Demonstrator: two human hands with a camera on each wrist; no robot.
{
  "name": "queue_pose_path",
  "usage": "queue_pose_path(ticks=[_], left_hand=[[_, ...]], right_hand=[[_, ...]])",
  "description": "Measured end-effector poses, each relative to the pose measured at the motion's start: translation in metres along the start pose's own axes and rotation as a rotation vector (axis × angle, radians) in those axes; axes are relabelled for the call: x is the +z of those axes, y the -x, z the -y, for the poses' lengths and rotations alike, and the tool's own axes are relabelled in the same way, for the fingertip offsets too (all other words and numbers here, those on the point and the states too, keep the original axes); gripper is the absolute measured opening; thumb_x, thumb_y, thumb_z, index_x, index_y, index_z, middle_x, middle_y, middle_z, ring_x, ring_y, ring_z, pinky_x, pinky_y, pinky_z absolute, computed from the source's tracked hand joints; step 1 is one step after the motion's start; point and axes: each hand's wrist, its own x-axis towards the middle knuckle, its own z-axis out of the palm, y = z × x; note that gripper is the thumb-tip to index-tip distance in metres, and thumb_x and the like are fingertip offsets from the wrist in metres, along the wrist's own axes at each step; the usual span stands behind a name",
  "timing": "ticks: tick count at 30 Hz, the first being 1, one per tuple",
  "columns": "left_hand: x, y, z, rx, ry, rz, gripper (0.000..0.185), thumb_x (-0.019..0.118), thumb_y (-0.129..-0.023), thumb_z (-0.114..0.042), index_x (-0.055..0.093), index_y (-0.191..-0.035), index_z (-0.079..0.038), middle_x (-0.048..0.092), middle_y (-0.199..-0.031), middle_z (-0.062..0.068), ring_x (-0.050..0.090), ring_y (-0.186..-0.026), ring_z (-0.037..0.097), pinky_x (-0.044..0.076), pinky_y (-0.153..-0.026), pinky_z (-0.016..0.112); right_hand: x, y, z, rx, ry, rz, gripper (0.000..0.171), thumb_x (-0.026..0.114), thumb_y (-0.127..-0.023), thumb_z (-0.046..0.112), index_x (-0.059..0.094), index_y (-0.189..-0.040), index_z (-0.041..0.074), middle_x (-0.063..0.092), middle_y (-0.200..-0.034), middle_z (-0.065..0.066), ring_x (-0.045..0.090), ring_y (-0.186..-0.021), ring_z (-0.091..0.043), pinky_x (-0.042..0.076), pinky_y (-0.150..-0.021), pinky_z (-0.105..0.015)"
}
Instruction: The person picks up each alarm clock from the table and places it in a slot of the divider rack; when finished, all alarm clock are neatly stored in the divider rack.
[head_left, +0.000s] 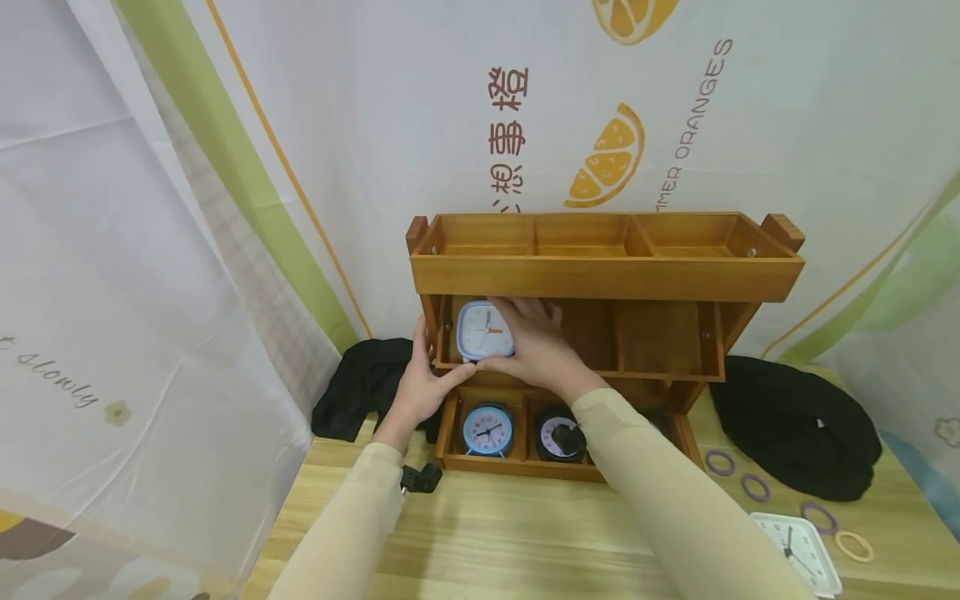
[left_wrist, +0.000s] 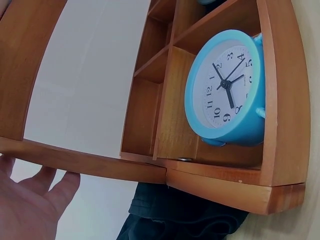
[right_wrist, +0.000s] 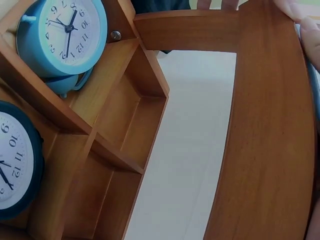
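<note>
In the head view, a tiered wooden rack [head_left: 607, 277] stands on the table. My right hand [head_left: 532, 342] grips a small square clock [head_left: 483, 332] with a pale blue rim in the left compartment of the middle tier. Its fingers reach over the top right of the clock, the thumb along the bottom. My left hand [head_left: 423, 385] holds the left end of that tier, fingers outside the side panel, thumb toward the front edge below the clock. Under them, a round blue alarm clock [left_wrist: 225, 87] sits in the bottom tier, beside a round black clock [right_wrist: 15, 160].
Black cloth lies left [head_left: 360, 387] of the rack, and a black cloth item [head_left: 795, 425] right of it. Several purple rings [head_left: 756, 488], a yellow ring [head_left: 854, 547] and a white square clock [head_left: 802, 554] lie at the table's right. Printed curtains [head_left: 337, 125] hang behind.
</note>
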Motion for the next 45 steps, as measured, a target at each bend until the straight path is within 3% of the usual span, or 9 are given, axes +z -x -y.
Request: queue_pose_path(ticks=[5, 9, 14, 22, 27, 34, 38, 45], left_hand=[[0.001, -0.001, 0.0, 0.007, -0.007, -0.008, 0.114, 0.076, -0.096, -0.043, -0.011, -0.168, -0.027, -0.001, -0.175, 0.009, 0.022, -0.156, 0.043, 0.034, -0.117, 0.062], [0.001, 0.0, 0.0, -0.002, -0.006, -0.009, 0.115, 0.076, -0.096, -0.044, -0.012, -0.168, -0.028, 0.0, -0.175, 0.009, 0.022, -0.156, 0.043, 0.035, -0.117, 0.062], [0.001, 0.0, 0.0, -0.005, -0.011, -0.01, 0.115, 0.076, -0.095, -0.045, -0.012, -0.167, -0.029, 0.0, -0.175, 0.009, 0.022, -0.156, 0.043, 0.035, -0.117, 0.062], [0.001, 0.002, -0.001, -0.009, -0.006, -0.013, 0.115, 0.077, -0.095, -0.043, -0.012, -0.168, -0.028, 0.001, -0.175, 0.01, 0.022, -0.156, 0.043, 0.032, -0.118, 0.062], [0.002, 0.002, -0.003, -0.009, -0.006, -0.011, 0.116, 0.077, -0.095, -0.044, -0.013, -0.167, -0.031, 0.002, -0.175, 0.011, 0.022, -0.156, 0.043, 0.033, -0.118, 0.061], [0.001, 0.003, -0.002, -0.02, -0.005, -0.003, 0.117, 0.077, -0.095, -0.045, -0.013, -0.167, -0.031, -0.001, -0.175, 0.008, 0.023, -0.156, 0.041, 0.035, -0.118, 0.059], [0.001, 0.004, -0.002, -0.018, -0.007, 0.003, 0.117, 0.077, -0.094, -0.046, -0.014, -0.167, -0.028, -0.002, -0.175, 0.01, 0.022, -0.156, 0.042, 0.036, -0.117, 0.06], [0.001, 0.003, -0.003, -0.013, -0.003, -0.001, 0.116, 0.077, -0.095, -0.045, -0.014, -0.166, -0.034, 0.0, -0.175, 0.011, 0.022, -0.156, 0.045, 0.037, -0.116, 0.06]], right_hand=[[-0.002, 0.003, -0.001, -0.011, -0.067, -0.036, 0.111, 0.087, -0.077, 0.061, 0.032, -0.166, 0.022, 0.034, -0.165, -0.006, 0.029, -0.15, -0.032, 0.018, -0.114, -0.071], [-0.002, 0.007, -0.001, -0.022, -0.15, -0.078, 0.112, 0.091, -0.073, 0.059, 0.036, -0.164, 0.022, 0.039, -0.161, -0.006, 0.034, -0.146, -0.029, 0.018, -0.114, -0.068], [-0.004, 0.016, -0.003, -0.031, -0.187, -0.091, 0.116, 0.093, -0.072, 0.057, 0.032, -0.166, 0.024, 0.035, -0.164, -0.005, 0.03, -0.15, -0.028, 0.016, -0.115, -0.071], [-0.01, 0.047, -0.013, -0.04, -0.051, -0.116, 0.109, 0.089, -0.078, 0.057, 0.035, -0.164, 0.019, 0.035, -0.164, -0.01, 0.033, -0.149, -0.034, 0.023, -0.11, -0.072], [-0.014, 0.071, -0.018, -0.03, 0.009, -0.105, 0.111, 0.09, -0.076, 0.058, 0.036, -0.163, 0.014, 0.035, -0.165, -0.013, 0.032, -0.149, -0.04, 0.02, -0.109, -0.078], [-0.012, 0.108, -0.027, -0.11, 0.065, -0.133, 0.111, 0.09, -0.076, 0.056, 0.037, -0.162, 0.009, 0.04, -0.16, -0.014, 0.036, -0.144, -0.041, 0.02, -0.106, -0.076], [-0.008, 0.131, -0.031, -0.12, 0.07, -0.142, 0.111, 0.092, -0.075, 0.053, 0.038, -0.161, 0.007, 0.04, -0.16, -0.014, 0.034, -0.146, -0.04, 0.017, -0.107, -0.075], [0.002, 0.169, -0.037, -0.091, 0.098, -0.154, 0.116, 0.093, -0.072, 0.055, 0.037, -0.162, 0.007, 0.03, -0.169, -0.011, 0.023, -0.154, -0.04, 0.01, -0.107, -0.082]])
